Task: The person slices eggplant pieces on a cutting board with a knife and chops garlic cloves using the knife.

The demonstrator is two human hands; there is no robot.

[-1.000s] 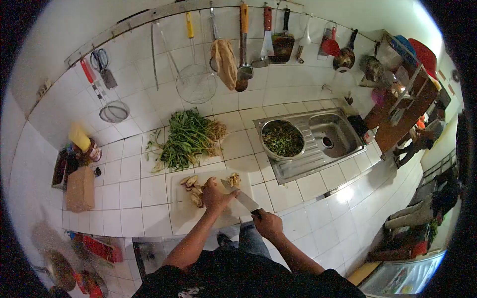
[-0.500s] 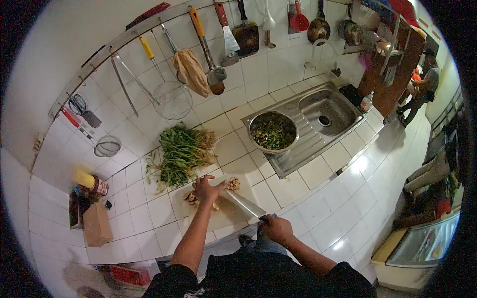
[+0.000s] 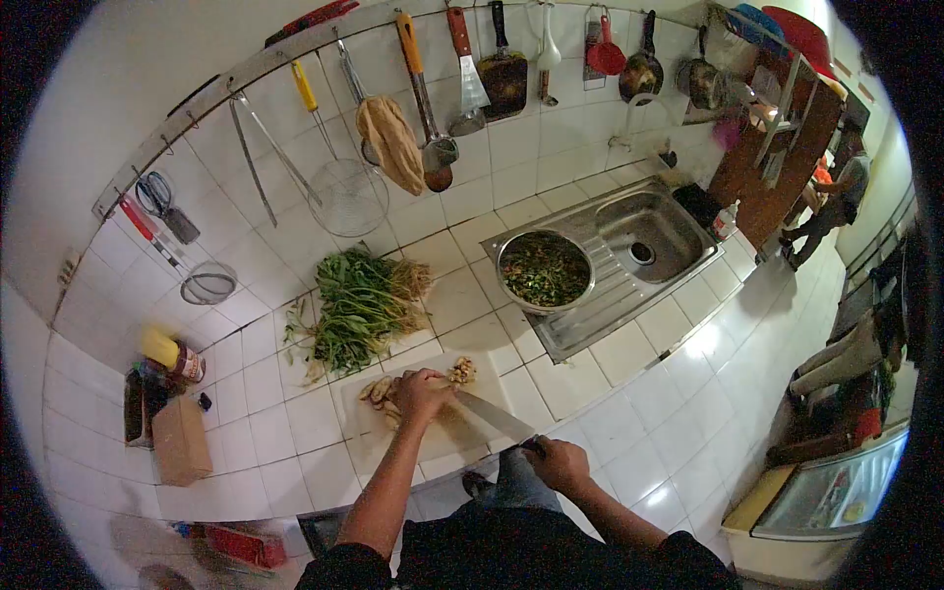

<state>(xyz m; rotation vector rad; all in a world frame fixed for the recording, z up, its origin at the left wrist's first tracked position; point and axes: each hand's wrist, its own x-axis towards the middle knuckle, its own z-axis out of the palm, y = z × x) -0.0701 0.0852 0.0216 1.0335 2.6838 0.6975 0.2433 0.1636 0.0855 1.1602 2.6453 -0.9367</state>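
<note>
My right hand (image 3: 559,464) is wrapped round the handle of a large knife. Its broad blade (image 3: 497,418) slants up and left across a pale cutting board (image 3: 467,447), the tip end close to my left hand. Fingers curled together, my left hand (image 3: 423,396) is over the board and hides whatever lies beneath it. Left of it are brownish, ginger-like pieces (image 3: 377,390). A small heap of chopped pale pieces (image 3: 462,371) sits just beyond the blade, near the board's far side.
Behind the board lies a bundle of leafy greens (image 3: 359,310) with roots. A metal bowl of chopped greens (image 3: 544,269) stands on the drainboard beside the sink (image 3: 644,231). Utensils such as a wire skimmer (image 3: 349,197) hang on the wall. A cardboard box (image 3: 181,442) stands left. Another person (image 3: 836,187) is far right.
My left hand's fingers, spread before, have drawn together, and the hand has shifted slightly right and down. The knife is still in my right hand. The view has shifted slightly.
</note>
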